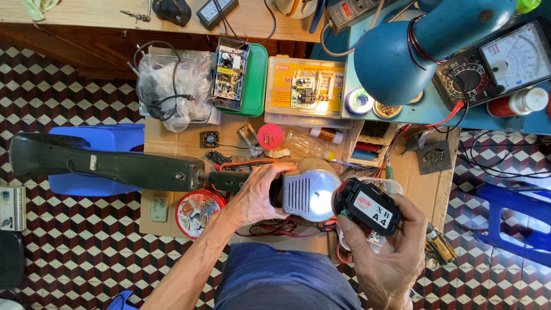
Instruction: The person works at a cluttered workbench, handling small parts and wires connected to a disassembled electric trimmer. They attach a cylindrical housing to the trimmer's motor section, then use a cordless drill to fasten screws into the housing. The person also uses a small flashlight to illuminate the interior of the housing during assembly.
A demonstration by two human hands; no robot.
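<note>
My left hand (252,195) grips the neck of a long dark power tool (109,163), just left of its grey vented motor housing (307,192). The tool lies sideways across a cardboard-covered work surface (172,135), its long body reaching to the left. My right hand (390,252) holds a black battery pack (370,205) with a red-and-white label, pressed against the right end of the grey housing. Red and black wires run under the tool.
A blue desk lamp (402,54) hangs over the right side, beside an analog multimeter (496,66). Circuit boards (229,74), a green box, an orange parts box (304,86), a round red tin (198,209), and blue plastic stools (97,140) surround the surface. Below is a checkered tile floor.
</note>
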